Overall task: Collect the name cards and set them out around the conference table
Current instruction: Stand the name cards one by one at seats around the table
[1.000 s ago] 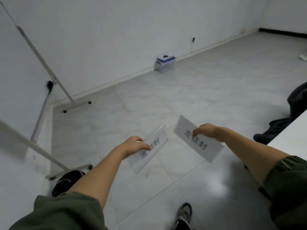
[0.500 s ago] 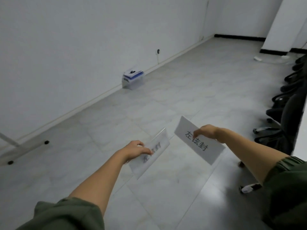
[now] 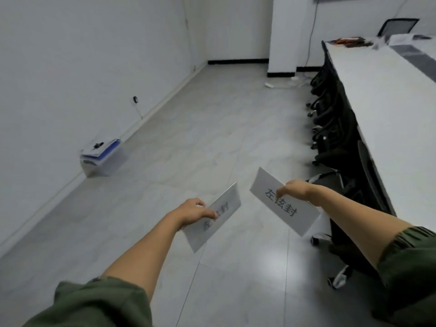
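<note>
My left hand (image 3: 192, 212) grips a white name card (image 3: 215, 218) held out over the tiled floor, its printed face tilted and blurred. My right hand (image 3: 295, 191) pinches the top edge of a second white name card (image 3: 280, 206) with three black characters facing me. Both cards hang in the air at about the same height, a small gap between them. The long white conference table (image 3: 382, 109) runs along the right side, to the right of my right arm.
A row of black office chairs (image 3: 330, 119) is tucked along the table's near side. A white and blue box (image 3: 101, 156) sits on the floor by the left wall. Clutter lies at the table's far end (image 3: 349, 41). Open grey tile floor (image 3: 212, 119) stretches ahead.
The view has swung to the right: the whiteboard stand has left the frame and the conference table and chairs have come in. Both hands keep the same grip on their cards.
</note>
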The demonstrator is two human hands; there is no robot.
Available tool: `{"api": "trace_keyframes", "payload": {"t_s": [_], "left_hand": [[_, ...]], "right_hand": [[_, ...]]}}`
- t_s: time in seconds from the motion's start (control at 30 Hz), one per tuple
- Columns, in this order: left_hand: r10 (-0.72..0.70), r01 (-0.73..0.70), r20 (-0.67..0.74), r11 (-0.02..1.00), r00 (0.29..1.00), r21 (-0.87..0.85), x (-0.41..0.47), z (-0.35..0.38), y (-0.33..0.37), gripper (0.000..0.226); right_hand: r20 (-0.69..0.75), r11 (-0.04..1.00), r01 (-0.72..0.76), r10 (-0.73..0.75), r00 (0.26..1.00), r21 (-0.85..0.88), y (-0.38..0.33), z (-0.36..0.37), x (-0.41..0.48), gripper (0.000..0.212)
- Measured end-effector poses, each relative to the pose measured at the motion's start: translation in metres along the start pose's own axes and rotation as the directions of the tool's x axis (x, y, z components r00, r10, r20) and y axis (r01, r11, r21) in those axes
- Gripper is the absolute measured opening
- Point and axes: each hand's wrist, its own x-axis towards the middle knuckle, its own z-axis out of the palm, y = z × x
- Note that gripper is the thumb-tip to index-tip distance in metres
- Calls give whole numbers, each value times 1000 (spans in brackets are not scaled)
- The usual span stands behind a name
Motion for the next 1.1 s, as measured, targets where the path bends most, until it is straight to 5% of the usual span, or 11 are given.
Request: {"api": "trace_keyframes", "payload": {"t_s": [0.37,0.7,1.1], "left_hand": [[125,-168,283,977,951,134,218,16,178,56],[202,-285,390,944,898,167,360,50,361,49],[232,-443,595,865,770,236,522,146,540,68]], "right_hand": [[-161,961,-119,163,973,251,15,-135,115,32],[-247,904,-142,257,934,403,22,-287,230,34],[-321,809,-200,429,844,553,90,-433,298,36]]}}
